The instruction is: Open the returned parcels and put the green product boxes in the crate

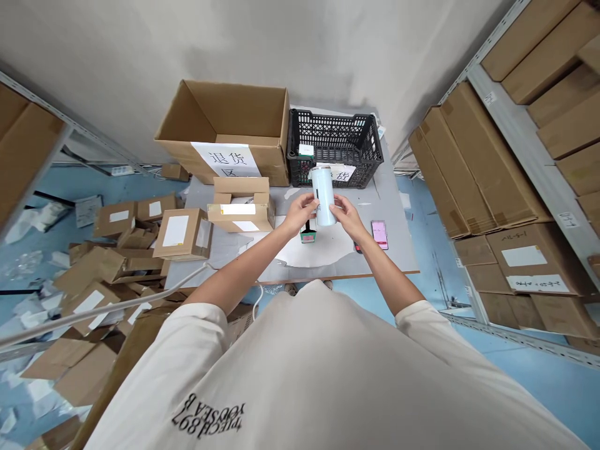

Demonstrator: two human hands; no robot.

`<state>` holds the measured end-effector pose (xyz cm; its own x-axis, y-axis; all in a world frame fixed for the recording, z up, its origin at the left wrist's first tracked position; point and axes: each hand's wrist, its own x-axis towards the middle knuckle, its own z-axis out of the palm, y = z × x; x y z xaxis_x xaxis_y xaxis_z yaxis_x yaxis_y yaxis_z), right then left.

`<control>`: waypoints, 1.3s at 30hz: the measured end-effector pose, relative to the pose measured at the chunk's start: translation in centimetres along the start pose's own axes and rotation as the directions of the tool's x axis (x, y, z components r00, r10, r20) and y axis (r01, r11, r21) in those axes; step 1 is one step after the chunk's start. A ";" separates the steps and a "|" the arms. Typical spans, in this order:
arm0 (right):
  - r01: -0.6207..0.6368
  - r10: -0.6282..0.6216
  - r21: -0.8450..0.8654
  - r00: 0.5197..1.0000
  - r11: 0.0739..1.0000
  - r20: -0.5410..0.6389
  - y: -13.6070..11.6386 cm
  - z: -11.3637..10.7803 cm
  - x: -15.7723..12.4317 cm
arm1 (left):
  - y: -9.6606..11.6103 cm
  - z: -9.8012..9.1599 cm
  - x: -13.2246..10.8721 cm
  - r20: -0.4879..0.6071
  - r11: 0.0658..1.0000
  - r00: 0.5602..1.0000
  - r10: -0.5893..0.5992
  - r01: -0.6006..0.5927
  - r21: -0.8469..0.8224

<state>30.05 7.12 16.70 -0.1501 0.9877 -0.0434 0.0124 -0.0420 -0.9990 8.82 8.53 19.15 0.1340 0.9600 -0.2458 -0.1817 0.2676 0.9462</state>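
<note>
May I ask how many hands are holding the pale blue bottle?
2: the left hand grips the bottle on its left side, the right hand on its right; none seems hidden.

I stand at a grey table pushed against a plain off-white wall. The floor under me is light blue. On my right, metal shelving carries stacks of flat brown cartons. On my left another shelf rises, and small cardboard boxes lie heaped on the floor among scraps of white paper. The light is even and soft.
</note>
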 end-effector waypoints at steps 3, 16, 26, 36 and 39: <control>0.023 -0.023 -0.012 1.000 1.000 -0.008 -0.2 0.7 0.1 | -0.1 0.2 0.0 -0.040 0.999 0.998 0.042 -0.041 0.035; -0.034 0.032 -0.089 0.999 0.995 -0.018 -1.0 1.3 0.4 | -0.1 -0.9 -0.1 -0.027 0.996 0.997 0.072 -0.070 0.063; 0.008 -0.007 -0.076 1.000 0.997 0.010 -1.2 2.2 0.5 | 0.5 -2.2 -0.4 -0.040 0.999 0.999 0.019 -0.017 0.047; 0.071 -0.066 -0.105 0.997 0.992 0.049 -2.2 3.2 0.3 | 0.9 -2.7 -0.5 -0.072 0.997 0.997 0.021 -0.016 0.072; 0.098 -0.093 -0.105 0.995 0.990 0.047 -2.4 3.2 0.4 | 0.8 -3.2 0.0 -0.135 0.998 0.989 -0.056 0.058 0.012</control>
<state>26.84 7.12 19.04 -0.1970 0.9791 0.0497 0.1018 0.0709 -0.9923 5.56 9.01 19.20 0.0115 0.9459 -0.3242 -0.1623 0.3217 0.9328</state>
